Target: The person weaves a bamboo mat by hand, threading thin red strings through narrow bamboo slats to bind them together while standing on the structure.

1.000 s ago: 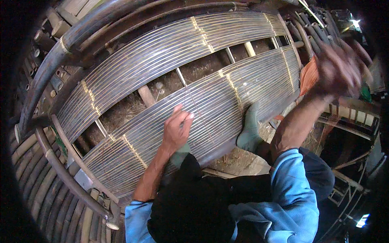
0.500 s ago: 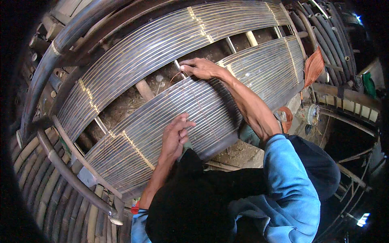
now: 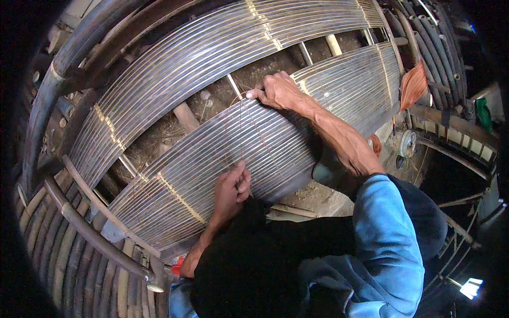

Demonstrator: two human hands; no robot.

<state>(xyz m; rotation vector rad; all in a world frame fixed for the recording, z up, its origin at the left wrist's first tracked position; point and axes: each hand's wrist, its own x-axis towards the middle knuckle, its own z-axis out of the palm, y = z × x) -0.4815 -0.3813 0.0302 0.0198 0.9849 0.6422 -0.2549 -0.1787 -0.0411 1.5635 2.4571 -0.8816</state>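
A bowed panel of narrow dark slats with pale edges (image 3: pixel 185 175) lies across in front of me. At its far edge my right hand (image 3: pixel 283 93) is closed, fingers curled and thumb pressed on the rim beside a small loop of cord. A thin reddish-brown cord (image 3: pixel 241 124) runs from that edge toward me over the slats. My left hand (image 3: pixel 231 188) is closed in a pinch above the near part of the panel, apparently on the cord's lower part; the pinched bit is too thin to make out well. Another reddish line of cord slants across the slats.
A second slatted panel (image 3: pixel 212 53) curves beyond a gap with cross rods. Thick bamboo poles (image 3: pixel 90 228) frame the left side. An orange bundle of strands (image 3: pixel 413 85) hangs at the right end, near a round metal-rimmed object (image 3: pixel 407 144). Dark poles are stacked far right.
My right hand has shifted slightly right and curled its fingers at the panel's far edge. The left hand's spread fingers have drawn together into a pinch. The view has shifted a little.
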